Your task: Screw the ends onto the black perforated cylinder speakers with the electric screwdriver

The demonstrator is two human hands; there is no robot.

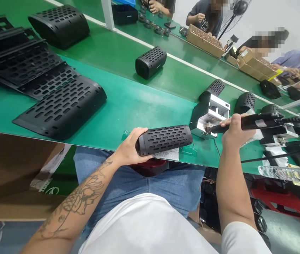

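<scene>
No brand can be read: the small white label on the tool and the mark on the end face of the black perforated cylinder speaker (150,62) standing alone on the far green bench (129,102) are too small to make out. The left hand (129,148) is wrapped around the left end of a black cylindrical speaker shell with slotted grille holes (166,139), fingers curled over its top, holding it level at the near edge of the bench, above a lap in blue jeans. The right hand (233,128) is clenched around a black pen-shaped power tool with a coiled cable (258,122), whose tip touches a white and silver metal fixture block (209,114) just right of the shell. To the left lie flat black plastic grille panels with rows of oblong slots (60,106), overlapping one another, and a curved black grille cover (60,24) sits farther back. The bench surface is smooth and matte, with open green room between the panels and the fixture. Beyond a white dividing rail, other people work over brown cardboard trays (205,40).
</scene>
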